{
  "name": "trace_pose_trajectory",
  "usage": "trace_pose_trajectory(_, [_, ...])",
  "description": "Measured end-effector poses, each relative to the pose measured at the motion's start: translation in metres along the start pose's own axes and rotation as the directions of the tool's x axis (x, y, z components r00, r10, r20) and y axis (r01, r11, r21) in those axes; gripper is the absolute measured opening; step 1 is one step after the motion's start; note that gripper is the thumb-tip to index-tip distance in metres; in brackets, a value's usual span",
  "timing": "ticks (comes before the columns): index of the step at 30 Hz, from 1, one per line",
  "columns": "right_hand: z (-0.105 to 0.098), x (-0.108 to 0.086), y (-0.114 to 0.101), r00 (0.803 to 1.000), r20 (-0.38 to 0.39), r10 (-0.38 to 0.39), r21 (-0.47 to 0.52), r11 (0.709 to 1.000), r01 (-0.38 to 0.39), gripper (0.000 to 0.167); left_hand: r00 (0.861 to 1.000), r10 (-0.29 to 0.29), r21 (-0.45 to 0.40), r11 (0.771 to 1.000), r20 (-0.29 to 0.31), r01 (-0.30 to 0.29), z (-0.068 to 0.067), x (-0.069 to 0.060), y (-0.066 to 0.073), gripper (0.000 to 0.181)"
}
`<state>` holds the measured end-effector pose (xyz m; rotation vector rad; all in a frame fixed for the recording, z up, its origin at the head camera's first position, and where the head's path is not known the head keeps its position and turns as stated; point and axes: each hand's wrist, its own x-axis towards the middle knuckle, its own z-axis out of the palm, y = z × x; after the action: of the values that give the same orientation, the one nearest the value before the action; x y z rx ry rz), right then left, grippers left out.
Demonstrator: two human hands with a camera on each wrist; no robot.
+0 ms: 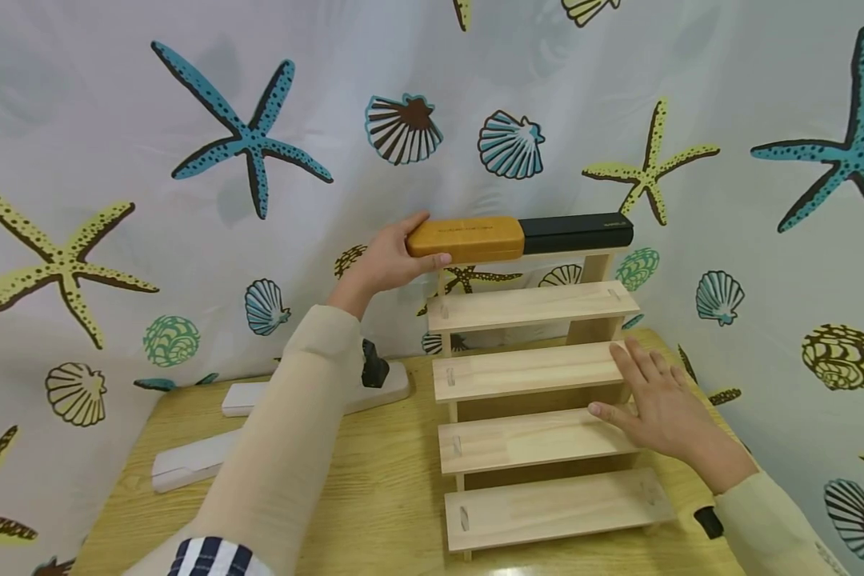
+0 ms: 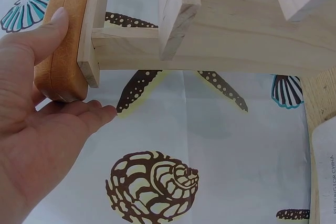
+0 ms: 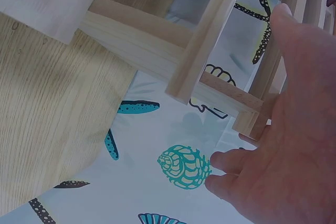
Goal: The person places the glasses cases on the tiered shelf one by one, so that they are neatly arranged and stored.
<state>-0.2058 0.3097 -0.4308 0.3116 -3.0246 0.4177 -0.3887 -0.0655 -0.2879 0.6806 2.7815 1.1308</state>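
A stepped wooden display stand [image 1: 533, 376] with several tiers stands on the table. Across its top tier lie an orange-brown glasses case [image 1: 468, 238] and a black glasses case [image 1: 576, 233], end to end. My left hand [image 1: 389, 260] grips the left end of the orange-brown case, thumb in front and fingers behind. In the left wrist view the thumb presses that case [image 2: 68, 40] while the fingers curve past its end. My right hand [image 1: 666, 404] rests at the stand's right side, fingertips on a middle tier and thumb by the tier below, fingers fairly straight.
To the left on the table [image 1: 374, 488] lie a long white case [image 1: 194, 462] and a white object [image 1: 385, 388] with a black upright part, both partly behind my left sleeve. A patterned cloth [image 1: 317, 80] with starfish and shells hangs behind. A small black item [image 1: 709, 522] sits by my right cuff.
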Motion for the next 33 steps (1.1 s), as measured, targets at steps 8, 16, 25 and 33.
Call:
trace_pose_trajectory(8, [0.001, 0.0, -0.001, 1.0, 0.0, 0.002, 0.009, 1.0, -0.002, 0.1, 1.0, -0.016, -0.018, 1.0, 0.01, 0.016, 0.0, -0.001, 0.001, 0.092])
trace_pose_trajectory(16, [0.001, 0.0, 0.0, 1.0, -0.01, -0.003, 0.004, 1.0, 0.004, 0.099, 1.0, -0.016, -0.024, 1.0, 0.015, 0.016, -0.001, 0.0, 0.0, 0.092])
trace_pose_trajectory(25, [0.002, -0.001, 0.0, 1.0, -0.003, 0.003, 0.002, 1.0, -0.003, 0.1, 1.0, -0.015, -0.03, 0.999, 0.005, 0.015, 0.001, 0.0, -0.002, 0.094])
trace_pose_trajectory(33, [0.001, -0.001, 0.0, 1.0, -0.007, -0.002, 0.0, 1.0, 0.002, 0.099, 0.999, -0.036, -0.075, 0.997, -0.038, 0.033, -0.006, -0.01, -0.007, 0.1])
